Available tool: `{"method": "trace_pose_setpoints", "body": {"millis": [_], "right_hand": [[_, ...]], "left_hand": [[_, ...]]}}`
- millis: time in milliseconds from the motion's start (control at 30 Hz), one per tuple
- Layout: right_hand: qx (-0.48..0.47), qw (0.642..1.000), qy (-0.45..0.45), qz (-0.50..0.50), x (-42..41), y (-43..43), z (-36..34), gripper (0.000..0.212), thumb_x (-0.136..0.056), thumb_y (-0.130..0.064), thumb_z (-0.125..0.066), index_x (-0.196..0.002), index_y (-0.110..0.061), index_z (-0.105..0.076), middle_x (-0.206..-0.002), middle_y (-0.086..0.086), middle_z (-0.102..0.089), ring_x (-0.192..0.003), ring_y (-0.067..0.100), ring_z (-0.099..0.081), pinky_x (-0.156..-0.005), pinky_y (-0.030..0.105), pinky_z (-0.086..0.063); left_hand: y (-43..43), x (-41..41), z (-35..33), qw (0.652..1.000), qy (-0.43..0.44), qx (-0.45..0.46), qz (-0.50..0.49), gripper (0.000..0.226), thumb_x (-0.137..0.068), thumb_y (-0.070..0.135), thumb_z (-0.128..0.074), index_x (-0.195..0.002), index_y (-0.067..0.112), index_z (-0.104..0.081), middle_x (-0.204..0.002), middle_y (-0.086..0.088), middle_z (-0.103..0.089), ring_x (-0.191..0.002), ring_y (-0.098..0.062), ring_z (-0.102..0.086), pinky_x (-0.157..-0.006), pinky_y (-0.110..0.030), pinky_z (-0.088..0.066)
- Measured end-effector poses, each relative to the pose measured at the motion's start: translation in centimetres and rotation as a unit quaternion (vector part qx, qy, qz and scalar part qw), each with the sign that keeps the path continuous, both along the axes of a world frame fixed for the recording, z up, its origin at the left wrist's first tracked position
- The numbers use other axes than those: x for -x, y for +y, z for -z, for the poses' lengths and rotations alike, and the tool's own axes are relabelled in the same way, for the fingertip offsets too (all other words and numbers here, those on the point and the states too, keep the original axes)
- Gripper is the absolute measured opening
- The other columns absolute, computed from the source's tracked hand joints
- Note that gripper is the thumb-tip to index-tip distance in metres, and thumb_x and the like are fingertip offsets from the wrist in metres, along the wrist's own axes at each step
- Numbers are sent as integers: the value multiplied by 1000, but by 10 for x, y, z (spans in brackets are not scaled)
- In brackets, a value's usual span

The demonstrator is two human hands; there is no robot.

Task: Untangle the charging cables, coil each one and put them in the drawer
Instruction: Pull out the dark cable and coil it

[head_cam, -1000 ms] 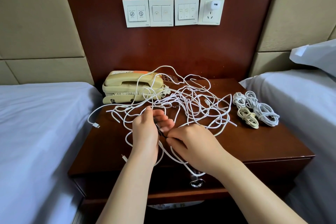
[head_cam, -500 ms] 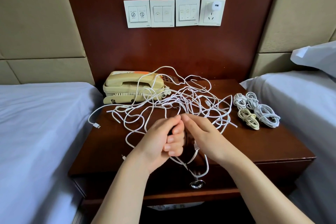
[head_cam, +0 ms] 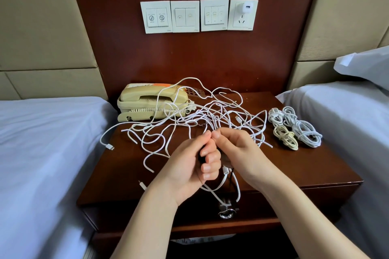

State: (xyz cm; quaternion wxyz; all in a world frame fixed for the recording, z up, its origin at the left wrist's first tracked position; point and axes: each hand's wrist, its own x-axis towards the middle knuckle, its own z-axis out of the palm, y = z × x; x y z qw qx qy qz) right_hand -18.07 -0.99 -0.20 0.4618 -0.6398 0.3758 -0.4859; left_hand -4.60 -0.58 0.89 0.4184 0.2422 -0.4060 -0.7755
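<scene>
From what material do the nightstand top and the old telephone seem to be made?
Nightstand top: seemingly wood or wood veneer, dark reddish-brown, with a glossy varnish that reflects light. Telephone: likely moulded plastic, yellowed cream, with a smooth, slightly shiny shell.

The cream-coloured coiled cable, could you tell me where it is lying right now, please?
In the head view, the cream coiled cable lies on the nightstand's right side, beside the white coiled cables.

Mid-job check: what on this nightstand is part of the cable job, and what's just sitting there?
Job: tangled white cables; coiled cables; drawer; left hand; right hand.
Bystanders: telephone; wall switches; plugged-in charger; beds.
</scene>
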Motion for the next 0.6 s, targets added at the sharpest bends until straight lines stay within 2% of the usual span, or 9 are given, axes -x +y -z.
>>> {"method": "trace_pose_setpoints", "body": {"millis": [67, 133, 233, 300, 367, 433, 500, 600], "right_hand": [[73, 993, 75, 61, -3, -4, 4, 42, -95, -30, -50, -68, 2, -49, -54, -4, -35, -49, 6, -29, -47, 18, -25], [113, 981, 125, 99, -6, -5, 7, 37, -91, -33, -47, -64, -8, -51, -54, -5, -38, -51, 6, -32, -49, 21, -28], [139, 968, 163, 133, -8, -3, 9, 32, -92, -32, -46, -64, -19, -53, -53, -9, -46, -50, 6, -38, -50, 20, -30], [147, 963, 159, 162, -10, -2, 9, 33, -97, -25, -49, -64, -21, -52, -53, -11, -49, -51, 6, -42, -50, 19, -31], [155, 958, 141, 198, -10, -3, 9, 38, -97, -20, -49, -60, -23, -44, -50, -12, -43, -49, 6, -37, -49, 18, -28], [165, 951, 122, 233, -10, -5, 9, 41, -98, -22, -47, -58, -22, -36, -50, -11, -39, -48, 6, -32, -49, 17, -25], [175, 944, 101, 261, -12, -6, 8, 41, -96, -24, -45, -58, -25, -32, -50, -11, -39, -48, 5, -30, -49, 17, -24], [170, 941, 67, 285, -18, -5, 10, 44, -98, -18, -46, -57, -27, -32, -48, -12, -42, -46, 5, -34, -48, 15, -25]], "left_hand": [[-2, 2, 2, 999, -14, -27, -39, 49, -92, 27, -43, -44, 16, -39, -45, 3, -36, -31, -2, -29, -30, -11, -20], [-3, 3, 3, 996, -41, -41, -73, 51, -97, 26, -41, -47, 13, -39, -46, 2, -38, -31, -1, -28, -30, -10, -17], [-7, 5, 7, 982, -89, -40, -162, 40, -97, 22, -46, -60, 7, -46, -49, -1, -47, -32, -3, -31, -30, -12, -20], [-14, 5, 14, 959, -143, -8, -246, 32, -97, 21, -49, -70, 4, -57, -53, -3, -57, -39, -11, -44, -36, -18, -33], [-19, 5, 20, 928, -213, 49, -303, 34, -94, 32, -50, -74, 10, -67, -66, -6, -68, -61, -25, -61, -59, -32, -52], [-15, 8, 21, 906, -263, 101, -316, 41, -96, 39, -43, -80, 13, -69, -81, -11, -71, -83, -31, -65, -80, -46, -53], [-7, 14, 21, 893, -287, 140, -318, 46, -99, 38, -33, -89, 8, -66, -86, -14, -69, -87, -30, -64, -82, -51, -51], [-2, 23, 21, 885, -284, 163, -331, 51, -97, 45, -32, -87, 5, -62, -81, -20, -65, -77, -36, -62, -76, -54, -51]]}}
